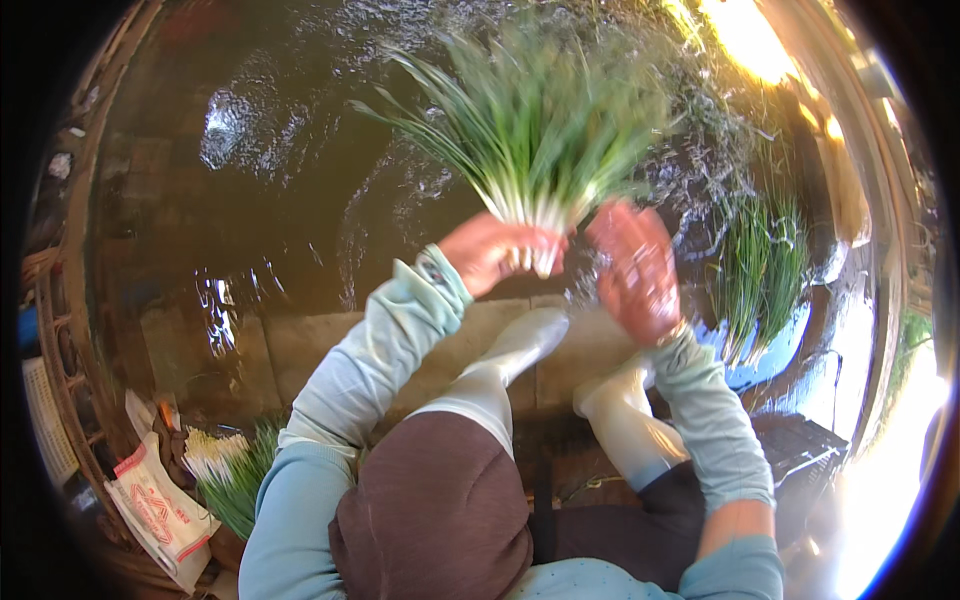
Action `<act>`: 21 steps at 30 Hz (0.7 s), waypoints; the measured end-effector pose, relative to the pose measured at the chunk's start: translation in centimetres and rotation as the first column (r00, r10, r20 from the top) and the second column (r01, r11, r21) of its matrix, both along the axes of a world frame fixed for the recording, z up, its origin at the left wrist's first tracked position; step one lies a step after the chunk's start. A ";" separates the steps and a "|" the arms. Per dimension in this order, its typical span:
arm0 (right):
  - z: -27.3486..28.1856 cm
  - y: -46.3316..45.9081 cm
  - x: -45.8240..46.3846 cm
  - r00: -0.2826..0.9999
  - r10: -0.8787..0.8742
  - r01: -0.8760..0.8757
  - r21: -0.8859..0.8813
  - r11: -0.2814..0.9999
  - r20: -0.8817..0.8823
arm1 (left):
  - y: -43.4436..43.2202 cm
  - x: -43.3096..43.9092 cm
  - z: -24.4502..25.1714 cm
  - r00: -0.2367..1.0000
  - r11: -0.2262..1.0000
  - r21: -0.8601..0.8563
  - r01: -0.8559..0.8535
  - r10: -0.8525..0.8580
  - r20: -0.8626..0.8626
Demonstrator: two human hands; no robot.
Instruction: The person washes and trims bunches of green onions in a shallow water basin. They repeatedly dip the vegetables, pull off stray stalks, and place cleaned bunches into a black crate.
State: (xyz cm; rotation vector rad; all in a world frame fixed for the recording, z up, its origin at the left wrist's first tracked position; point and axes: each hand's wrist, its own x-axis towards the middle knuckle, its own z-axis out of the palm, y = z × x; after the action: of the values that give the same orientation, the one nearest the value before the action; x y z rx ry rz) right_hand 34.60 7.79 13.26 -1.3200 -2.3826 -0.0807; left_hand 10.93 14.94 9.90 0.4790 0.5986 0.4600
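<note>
My left hand [499, 251] grips a bunch of leafy green stalks with white bases, likely spring onions or garlic chives [540, 142], near its root end. The leaves fan out over the brown water [285, 202], away from me, their tips blurred. My right hand [637, 270] is just right of the white bases, wet and blurred, its fingers extended, holding nothing visible. Whether it touches the bunch I cannot tell. Another green bunch [757, 277] lies at the right by a light blue surface.
A stone ledge [322, 337] borders the water under my white boots [487, 375]. At lower left are more bunched greens [236, 469] and a printed white sack [161, 510]. A black crate [802, 450] stands at lower right. Loose leaf debris [712, 150] floats at upper right.
</note>
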 end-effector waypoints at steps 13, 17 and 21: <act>13.7 -3.3 4.3 0.852 0.229 -0.228 -0.059 0.972 0.470 | -4.2 8.5 10.5 0.665 0.667 0.051 0.743 -0.728 -0.167; 9.3 -4.3 5.7 0.939 0.195 -0.122 -0.259 0.958 0.282 | -3.0 10.5 6.5 0.566 0.566 -0.013 0.824 -0.824 -0.029; -2.4 -3.7 5.3 0.969 0.245 -0.240 -0.337 0.910 -0.029 | -2.1 10.2 -3.0 0.447 0.460 -0.123 0.879 -0.886 -0.122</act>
State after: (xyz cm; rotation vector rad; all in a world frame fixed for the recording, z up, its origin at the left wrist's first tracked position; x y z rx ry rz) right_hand 39.86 4.13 10.88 -1.1476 -2.6360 0.4113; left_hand 21.13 12.88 6.94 0.7282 0.4340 -0.6386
